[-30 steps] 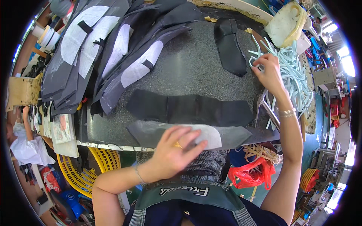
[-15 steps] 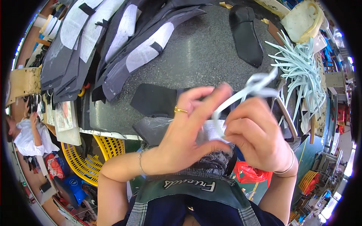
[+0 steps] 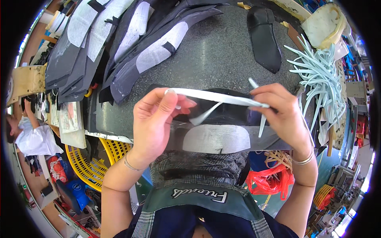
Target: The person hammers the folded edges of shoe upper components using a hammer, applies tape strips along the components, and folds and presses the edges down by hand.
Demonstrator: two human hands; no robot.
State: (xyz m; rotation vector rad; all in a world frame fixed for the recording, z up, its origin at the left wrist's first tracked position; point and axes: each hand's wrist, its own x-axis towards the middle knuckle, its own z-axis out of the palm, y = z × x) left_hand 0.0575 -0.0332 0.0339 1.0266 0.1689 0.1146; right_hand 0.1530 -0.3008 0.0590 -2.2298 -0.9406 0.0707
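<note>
A narrow pale blue-white strip (image 3: 210, 96) is stretched between my two hands above the near table edge. My left hand (image 3: 152, 123) pinches one end between thumb and fingers. Near its other end, the strip is gripped by the fingers of my right hand (image 3: 281, 113). Loose pale ends hang below the stretched part and stick out by the right fingers. Beneath lies a dark panel with a whitish patch (image 3: 216, 139) along the table edge. A black piece (image 3: 222, 113) lies just beyond it, partly hidden by the strip and hands.
Dark panels with whitish patches (image 3: 160, 51) are stacked at the left. A black shaped piece (image 3: 265, 43) lies at the far right, beside a tangled heap of pale blue strips (image 3: 323, 79). Below the table are a yellow basket (image 3: 85, 168) and a red plastic bag (image 3: 272, 180).
My hands have moved apart, the left one leftward. The strip, looped and blurred before, is now drawn nearly straight between them. The patched panel below shows more.
</note>
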